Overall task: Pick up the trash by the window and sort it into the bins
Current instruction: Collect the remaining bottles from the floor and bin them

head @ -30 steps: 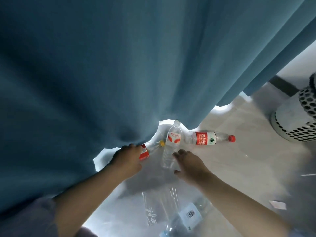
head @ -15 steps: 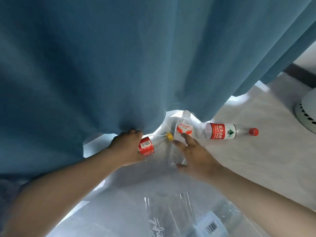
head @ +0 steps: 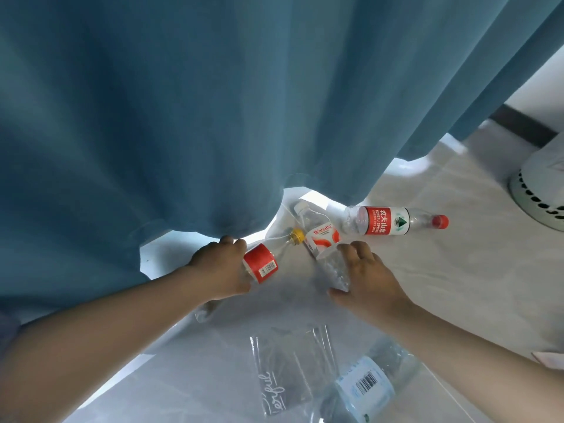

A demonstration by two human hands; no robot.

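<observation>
Under the hem of the blue curtain (head: 213,117), on the pale floor (head: 442,285), the trash sits clustered low of frame centre. Left hand (head: 219,270) enters from 8 o'clock, fingers curled round the base end of the red-label bottle (head: 261,264); knuckles touch the curtain hem, yellow cap (head: 297,235) points to 1 o'clock. Right hand (head: 369,279) enters from 4 o'clock, fingers over and thumb under the clear lower body of the Wahaha bottle (head: 322,239), gripping it; white cap (head: 300,206) points to 11 o'clock, label just beside the yellow cap. Cannot tell if either bottle is clear of the floor. Nongfu Spring bottle (head: 393,222) lies on its side at 1 o'clock of the right hand, no hand on it, red cap (head: 440,221) pointing to 3 o'clock, base end near the Wahaha bottle's neck. Clear bag (head: 290,367) with script lettering lies flat at 6 o'clock of the hands; blue-label bottle (head: 363,386), barcode up, just beside it at its 4 o'clock. Crumpled clear plastic (head: 204,312) shows just below the left wrist. White perforated container (head: 537,190) at the frame's 3 o'clock edge, well apart from the bottles; dark baseboard (head: 515,123) at 2 o'clock beyond it
</observation>
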